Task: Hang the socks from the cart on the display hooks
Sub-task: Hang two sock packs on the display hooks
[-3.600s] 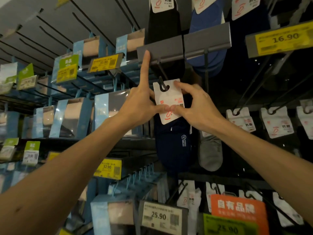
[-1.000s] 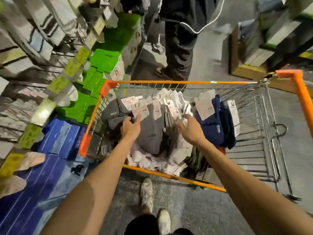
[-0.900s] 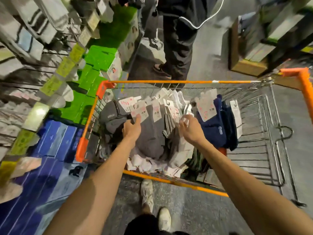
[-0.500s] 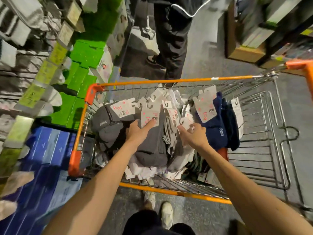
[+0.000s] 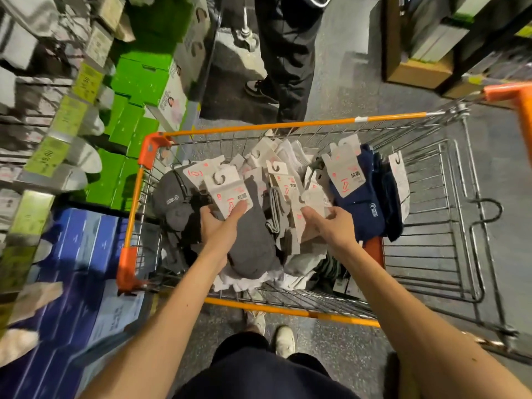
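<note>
An orange-rimmed wire cart [image 5: 293, 126] stands in front of me, filled with sock packs on white hanger cards. My left hand [image 5: 220, 223] grips a grey sock pack [image 5: 250, 240] by the lower edge of its white card, thumb on the card face. My right hand [image 5: 331, 223] pinches the cards of a white and grey sock bundle [image 5: 305, 205] in the middle of the pile. Navy sock packs [image 5: 362, 203] lean at the right side of the pile. The display rack [image 5: 43, 125] with hooks and price tags runs along the left, blurred.
Green boxes [image 5: 138, 90] and blue boxes [image 5: 77, 254] are stacked low on the left rack. Another person in dark trousers [image 5: 288, 53] stands just beyond the cart. The cart's folded wire seat [image 5: 431, 226] and orange handle [image 5: 515, 96] lie at the right. My feet are under the cart's near edge.
I turned from the display hooks down to the cart. In the last second my left hand closed on the grey pack's card and lifted it a little; my right hand took hold of the middle bundle's cards.
</note>
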